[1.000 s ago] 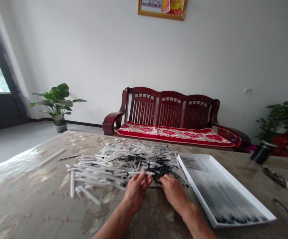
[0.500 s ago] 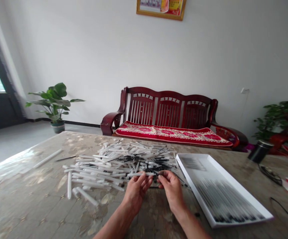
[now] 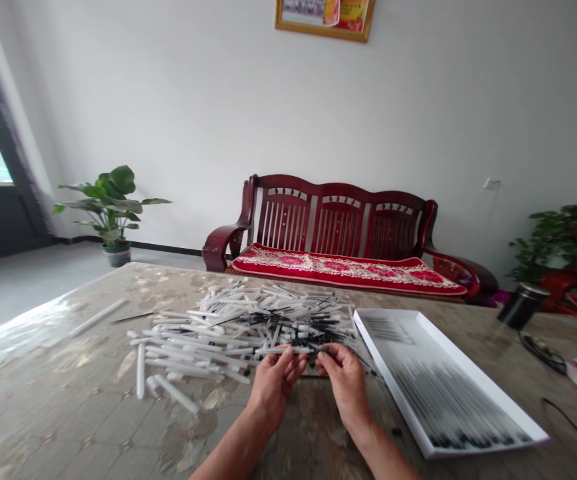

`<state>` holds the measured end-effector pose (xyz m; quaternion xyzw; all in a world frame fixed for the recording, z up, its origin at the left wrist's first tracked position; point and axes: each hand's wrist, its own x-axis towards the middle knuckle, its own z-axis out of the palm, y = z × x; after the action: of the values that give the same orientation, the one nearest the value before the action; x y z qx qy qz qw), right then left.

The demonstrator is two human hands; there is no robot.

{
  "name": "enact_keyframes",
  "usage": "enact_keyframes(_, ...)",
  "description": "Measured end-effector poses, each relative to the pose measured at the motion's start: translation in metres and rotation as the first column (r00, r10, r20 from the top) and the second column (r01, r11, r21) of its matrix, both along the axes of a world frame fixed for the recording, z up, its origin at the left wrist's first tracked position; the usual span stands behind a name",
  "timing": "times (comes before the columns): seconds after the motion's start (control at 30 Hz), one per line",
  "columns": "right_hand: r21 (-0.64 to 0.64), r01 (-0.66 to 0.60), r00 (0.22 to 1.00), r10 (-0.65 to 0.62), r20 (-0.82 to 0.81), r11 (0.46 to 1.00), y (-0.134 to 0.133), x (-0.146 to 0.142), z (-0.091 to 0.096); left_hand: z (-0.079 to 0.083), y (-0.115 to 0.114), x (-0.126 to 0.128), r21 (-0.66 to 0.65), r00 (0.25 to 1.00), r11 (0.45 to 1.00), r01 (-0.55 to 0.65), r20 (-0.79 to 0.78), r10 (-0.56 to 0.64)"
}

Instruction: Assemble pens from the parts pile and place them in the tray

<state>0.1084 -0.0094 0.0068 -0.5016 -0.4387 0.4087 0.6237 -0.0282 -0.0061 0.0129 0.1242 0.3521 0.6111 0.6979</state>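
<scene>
Left hand point(image 3: 277, 383) pinched a white pen point(image 3: 300, 349) between thumb and fingers, both ends jutting past the grip, near the heap of pens point(image 3: 193, 350); right hand point(image 3: 345, 377) beside its right end, grip could not be told

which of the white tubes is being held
The white tube gripped in the left hand, one end pointing toward the right hand; the other loose white tubes lie on the table.
</scene>
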Motion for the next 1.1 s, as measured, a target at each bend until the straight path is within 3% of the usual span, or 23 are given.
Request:
enact_keyframes(0.37,0.002,-0.01,1.0,0.01,-0.016,1.0,-0.002,-0.004,0.001,-0.006,0.0,0.003,0.051,1.0,0.998,0.026,-0.004,-0.026)
enact_keyframes(0.7,0.063,-0.028,0.979,0.015,0.203,0.998,0.002,-0.003,-0.01,-0.01,-0.001,0.001,0.111,0.998,0.994,0.017,-0.057,-0.011)
enact_keyframes(0.77,0.091,-0.039,0.936,0.004,0.352,0.995,0.001,-0.001,-0.009,-0.01,-0.001,0.001,0.121,0.998,0.993,0.013,-0.065,-0.005)
enact_keyframes(0.87,0.188,-0.038,0.799,-0.083,0.595,0.981,-0.001,0.002,-0.007,-0.012,-0.002,0.002,0.135,0.996,0.991,0.014,-0.084,-0.003)
enact_keyframes(0.97,0.231,-0.028,0.68,-0.151,0.717,0.973,-0.002,0.003,-0.007,-0.013,-0.004,0.003,0.159,0.994,0.987,0.032,-0.106,-0.015)
enact_keyframes(1.03,0.178,-0.017,0.662,-0.122,0.74,0.984,-0.002,0.004,-0.007,-0.012,-0.004,0.003,0.161,0.993,0.986,0.036,-0.113,-0.017)
enact_keyframes(1.1,0.1,-0.025,0.695,-0.054,0.717,0.995,-0.002,0.005,-0.006,-0.012,-0.004,0.004,0.148,0.993,0.988,0.035,-0.113,-0.018)
